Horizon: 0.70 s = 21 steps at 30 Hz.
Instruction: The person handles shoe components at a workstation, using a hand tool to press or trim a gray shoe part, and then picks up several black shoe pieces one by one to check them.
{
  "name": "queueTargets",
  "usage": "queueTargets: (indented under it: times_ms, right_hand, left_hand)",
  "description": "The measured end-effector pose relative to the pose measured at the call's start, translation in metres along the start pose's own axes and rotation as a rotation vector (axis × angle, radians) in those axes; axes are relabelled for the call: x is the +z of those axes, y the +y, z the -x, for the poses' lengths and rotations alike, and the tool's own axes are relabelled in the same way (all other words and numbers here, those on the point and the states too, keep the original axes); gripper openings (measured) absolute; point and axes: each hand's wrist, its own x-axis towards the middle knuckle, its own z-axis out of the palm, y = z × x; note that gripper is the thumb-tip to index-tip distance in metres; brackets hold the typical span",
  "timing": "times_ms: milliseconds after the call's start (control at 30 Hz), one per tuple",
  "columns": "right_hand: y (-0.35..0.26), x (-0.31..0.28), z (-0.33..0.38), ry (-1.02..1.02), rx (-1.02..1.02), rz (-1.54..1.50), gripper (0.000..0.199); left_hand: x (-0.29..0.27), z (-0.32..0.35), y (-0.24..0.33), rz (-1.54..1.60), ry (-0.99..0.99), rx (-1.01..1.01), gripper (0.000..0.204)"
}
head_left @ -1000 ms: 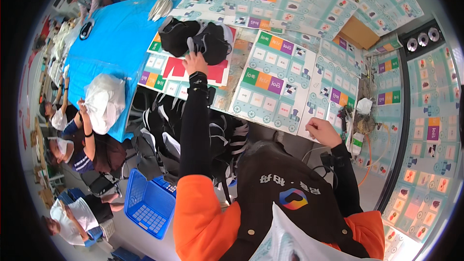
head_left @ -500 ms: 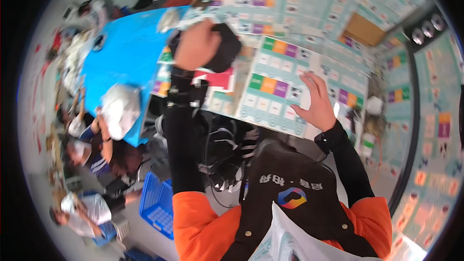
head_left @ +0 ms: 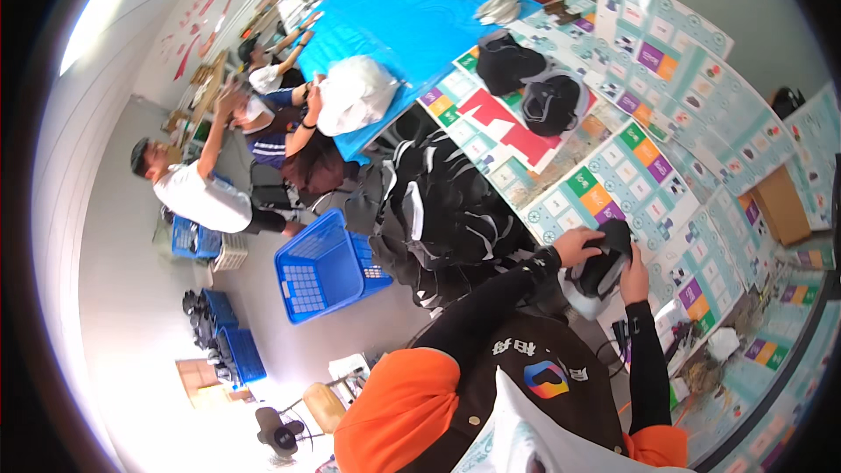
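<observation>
Close to my body, at the near edge of the patterned table, both hands hold a black cap (head_left: 604,264) with a grey lower edge. My left hand (head_left: 576,247) pinches its left side, the thumb and fingers closed on the fabric. On the opposite side, my right hand (head_left: 635,280) grips the rim, part of its fingers hidden behind it. Farther up the table lie two more dark caps, one black (head_left: 510,63) and one with grey trim (head_left: 554,103), next to a red-and-white printed sheet (head_left: 504,127). Neither hand touches those.
A heap of black pieces with pale edging (head_left: 447,210) sits left of the table. Beside it on the floor stands a blue plastic basket (head_left: 307,285). Beyond, a blue-covered table (head_left: 412,13) carries a white bag (head_left: 357,95). Several people work at the left. A cardboard piece (head_left: 781,206) leans at right.
My left hand has come down from the far caps to the near table edge. My right hand, open before, now grips a cap with it. The view has swung left.
</observation>
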Motion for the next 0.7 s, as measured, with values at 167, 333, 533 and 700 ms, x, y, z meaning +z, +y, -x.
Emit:
queueTargets:
  times_ms: [167,333,533,700]
  right_hand:
    - [0.007,-0.007,0.020,-0.108,0.094,-0.215,0.036]
    - [0.029,0.000,0.030,-0.011,0.046,-0.435,0.025]
    - [0.058,0.017,0.024,0.008,0.039,-0.470,0.018]
    - [0.074,0.026,0.001,-0.225,0.413,-0.713,0.018]
  left_hand:
    - [0.019,0.010,-0.016,-0.023,0.051,-0.061,0.041]
    - [0.022,0.014,-0.018,-0.091,0.047,-0.039,0.028]
    - [0.033,0.010,-0.026,-0.048,0.111,-0.087,0.024]
    - [0.036,-0.006,-0.022,0.131,0.038,-0.356,0.028]
